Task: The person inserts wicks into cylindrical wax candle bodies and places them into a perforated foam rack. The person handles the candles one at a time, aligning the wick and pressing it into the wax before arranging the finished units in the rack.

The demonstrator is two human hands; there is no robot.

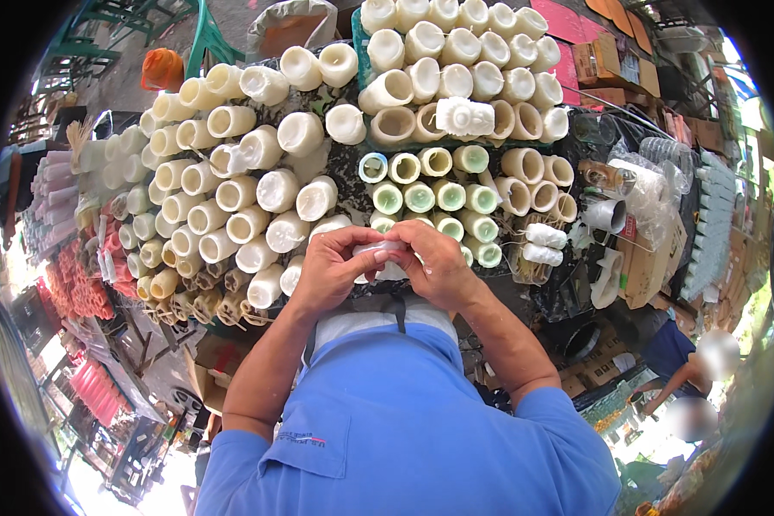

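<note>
My left hand (334, 268) and my right hand (434, 265) meet in front of my chest, both closed around one small white candle (385, 250) held between the fingertips. The candle is mostly hidden by my fingers. Just beyond my hands lie rows of pale green candles (434, 198) and stacks of cream candles (232, 193), all lying on their sides with their round ends facing me.
More cream candles (460, 52) fill a teal crate at the back. Red candles (73, 288) and pink candles (52, 185) lie at the left. Clear plastic bags (654, 185) and cardboard boxes (649, 267) crowd the right. Another person (692, 370) stands at lower right.
</note>
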